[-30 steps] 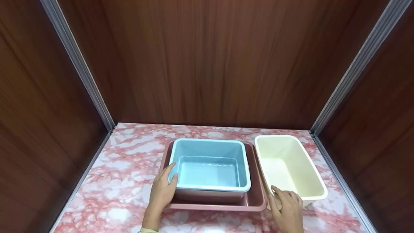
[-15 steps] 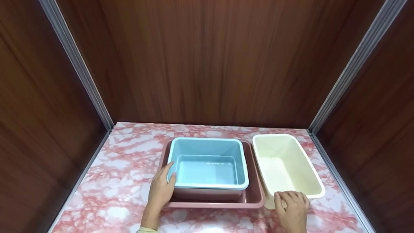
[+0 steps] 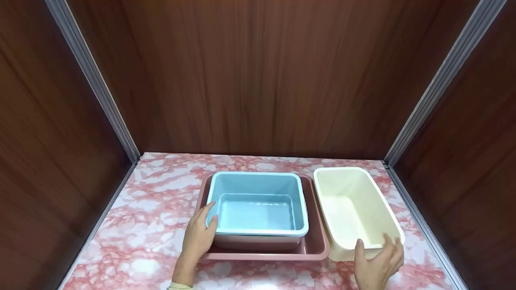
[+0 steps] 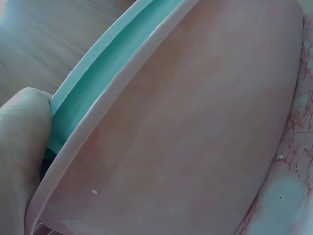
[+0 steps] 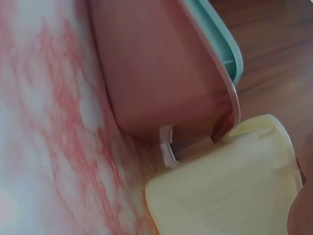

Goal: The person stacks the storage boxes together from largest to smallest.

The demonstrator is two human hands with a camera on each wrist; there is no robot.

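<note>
In the head view a light blue plastic tub (image 3: 258,209) sits inside a larger dusty-pink tub (image 3: 318,241). A pinkish wall shows just below the blue tub's front rim. My left hand (image 3: 198,237) rests at the blue tub's left rim, its thumb and index fingertips lying over the edge; its other fingers are hidden. At the right stands a cream tub (image 3: 346,209), upright beside the pink one. My right hand (image 3: 379,259) is at its front rim with fingers spread, fingertips over the edge and thumb apart to the left. Both wrist views show the tubs' outer walls close up.
The tubs stand on a table with a red-and-white marbled top (image 3: 161,193). Brown wood-grain panels (image 3: 258,80) enclose the back and both sides, with grey metal posts (image 3: 100,92) at the corners.
My right hand has moved right along the cream tub's front rim, from its front-left corner, and its fingers have spread. My left hand stays at the blue tub.
</note>
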